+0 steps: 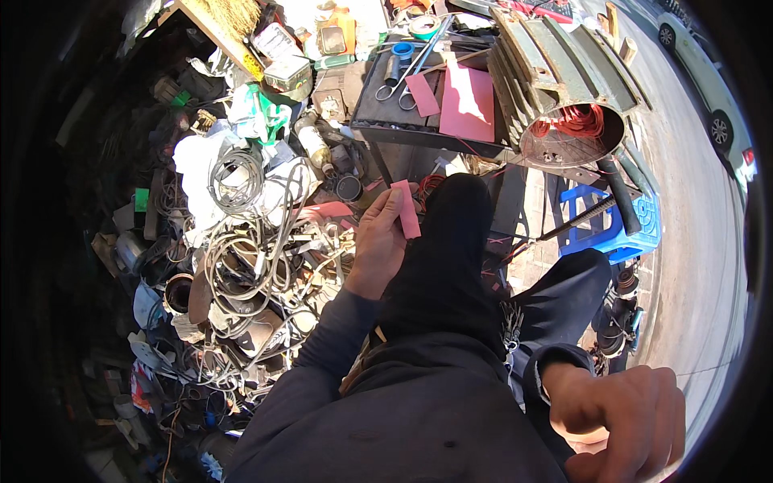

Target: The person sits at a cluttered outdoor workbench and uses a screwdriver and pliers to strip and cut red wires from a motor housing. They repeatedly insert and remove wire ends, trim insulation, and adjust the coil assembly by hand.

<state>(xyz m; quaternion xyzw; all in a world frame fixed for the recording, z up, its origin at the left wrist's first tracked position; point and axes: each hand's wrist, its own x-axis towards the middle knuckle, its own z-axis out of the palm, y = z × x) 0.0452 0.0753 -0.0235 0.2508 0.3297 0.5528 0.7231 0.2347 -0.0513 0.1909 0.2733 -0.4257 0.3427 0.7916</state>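
Just left of my dark-clad knee, my left hand (381, 236) pinches a small pink rectangular strip (407, 211) between thumb and fingers, held upright. Low at the right, my right hand (613, 414) is raised with curled fingers; whether anything is inside it is hidden. Above my left hand stands a black workbench (374, 101) carrying a pink sheet (469, 109), a smaller pink piece (423, 94), scissors (404, 101), a blue container (403, 51) and long thin rods. More pink scraps (326, 211) lie in the pile beside my left hand.
A dense heap of cables (250, 298), bottles and scrap fills the left. At upper right are a metal housing (555, 48) with red wire (576, 121) inside, a blue plastic stool (632, 233) and a parked white car (704, 88) on the pavement (692, 306).
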